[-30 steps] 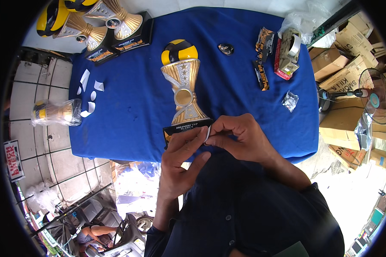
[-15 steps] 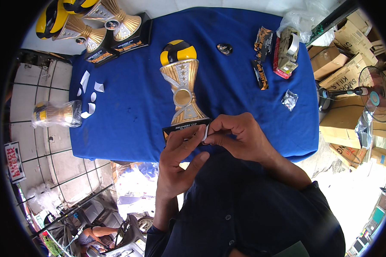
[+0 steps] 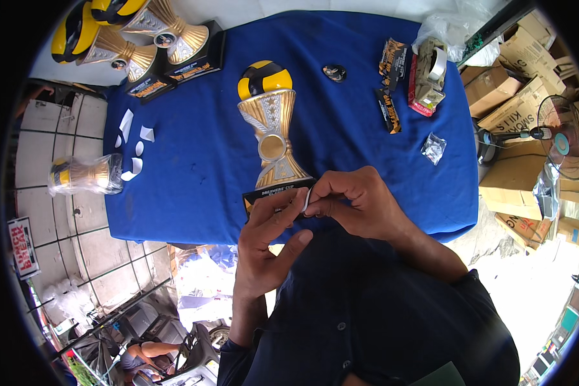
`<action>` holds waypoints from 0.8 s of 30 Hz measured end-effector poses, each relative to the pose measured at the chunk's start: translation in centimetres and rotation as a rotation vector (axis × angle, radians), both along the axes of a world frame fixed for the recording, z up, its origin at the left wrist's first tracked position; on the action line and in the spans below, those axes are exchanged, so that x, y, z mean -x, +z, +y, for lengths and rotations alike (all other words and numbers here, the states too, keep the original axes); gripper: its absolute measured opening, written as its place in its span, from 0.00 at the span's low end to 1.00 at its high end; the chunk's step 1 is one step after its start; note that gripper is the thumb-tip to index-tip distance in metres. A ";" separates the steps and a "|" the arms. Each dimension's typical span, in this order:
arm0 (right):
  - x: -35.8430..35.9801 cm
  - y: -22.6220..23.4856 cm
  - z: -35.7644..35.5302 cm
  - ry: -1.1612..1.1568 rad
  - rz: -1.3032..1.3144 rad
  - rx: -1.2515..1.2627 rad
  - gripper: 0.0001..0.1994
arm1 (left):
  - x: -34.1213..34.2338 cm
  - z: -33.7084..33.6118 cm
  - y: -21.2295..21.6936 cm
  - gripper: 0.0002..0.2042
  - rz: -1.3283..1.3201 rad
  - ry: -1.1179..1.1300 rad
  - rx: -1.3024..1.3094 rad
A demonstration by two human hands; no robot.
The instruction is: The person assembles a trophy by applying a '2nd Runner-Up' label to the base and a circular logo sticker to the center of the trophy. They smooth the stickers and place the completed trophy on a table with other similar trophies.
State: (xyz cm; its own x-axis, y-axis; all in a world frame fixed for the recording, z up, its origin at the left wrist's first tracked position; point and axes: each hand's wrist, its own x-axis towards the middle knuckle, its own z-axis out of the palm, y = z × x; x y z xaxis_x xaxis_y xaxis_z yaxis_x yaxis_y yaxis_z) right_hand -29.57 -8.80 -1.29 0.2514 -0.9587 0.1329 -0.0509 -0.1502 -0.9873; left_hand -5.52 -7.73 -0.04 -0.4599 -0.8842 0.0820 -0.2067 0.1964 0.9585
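A gold and silver trophy (image 3: 273, 122) topped with a yellow and black ball lies in front of me, its black base (image 3: 278, 188) toward me. My left hand (image 3: 267, 241) rests its fingers against the front of the base, thumb held apart from them. At the base's right corner, my right hand (image 3: 354, 204) pinches a small white strip (image 3: 306, 199) between thumb and forefinger. The strip's lower end meets my left fingertips. Both hands hide most of the base's near face.
Two more trophies (image 3: 180, 42) stand at the far left; a plastic-wrapped one (image 3: 87, 174) sits at the left edge. White paper scraps (image 3: 132, 168), black labels (image 3: 387, 110), a round black disc (image 3: 334, 73), a tape dispenser (image 3: 428, 80) and a small plastic packet (image 3: 433, 148) lie on the blue cloth (image 3: 199, 141).
The white strip has shifted slightly, and my right hand has moved a little up and left. The whole view has shifted slightly; my left hand keeps its place at the base.
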 end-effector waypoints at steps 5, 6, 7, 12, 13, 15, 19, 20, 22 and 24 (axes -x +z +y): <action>0.0 -0.2 0.0 -0.016 -0.042 -0.024 0.05 | 0.2 -0.1 0.0 0.31 -0.003 -0.001 -0.011; 0.0 -0.2 0.0 -0.016 -0.052 -0.028 0.05 | 0.1 -0.1 0.0 0.31 -0.005 0.000 -0.010; -0.1 -0.2 0.0 -0.023 -0.053 -0.023 0.04 | 0.1 -0.1 0.0 0.31 -0.001 -0.002 -0.014; -0.2 -0.3 0.0 -0.033 -0.054 -0.010 0.04 | 0.0 0.0 -0.2 0.32 0.002 -0.007 -0.026; -0.2 -0.3 0.0 -0.033 -0.056 -0.014 0.04 | 0.0 0.0 -0.2 0.32 0.006 -0.006 -0.023; -0.2 -0.3 0.0 -0.034 -0.062 -0.023 0.04 | 0.1 0.0 -0.3 0.32 0.015 -0.003 -0.015; -0.2 -0.5 0.1 -0.047 -0.078 -0.032 0.03 | 0.2 -0.2 -0.2 0.31 0.006 -0.008 -0.017; -0.2 -0.5 0.1 -0.044 -0.081 -0.037 0.03 | 0.2 -0.2 -0.1 0.31 0.001 -0.006 -0.022; -0.2 -0.4 0.0 -0.040 -0.084 -0.042 0.03 | 0.2 -0.2 -0.2 0.31 -0.007 -0.003 -0.018; -0.2 -0.4 0.0 -0.039 -0.083 -0.042 0.03 | 0.2 -0.2 -0.4 0.30 -0.011 -0.003 -0.001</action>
State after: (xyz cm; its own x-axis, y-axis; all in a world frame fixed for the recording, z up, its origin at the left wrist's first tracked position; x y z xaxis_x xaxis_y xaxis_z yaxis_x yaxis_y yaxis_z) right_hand -29.39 -8.83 -1.65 0.2034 -0.9727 0.1116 0.0262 -0.1085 -0.9937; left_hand -5.75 -7.94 -0.42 -0.4637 -0.8827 0.0762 -0.2169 0.1965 0.9562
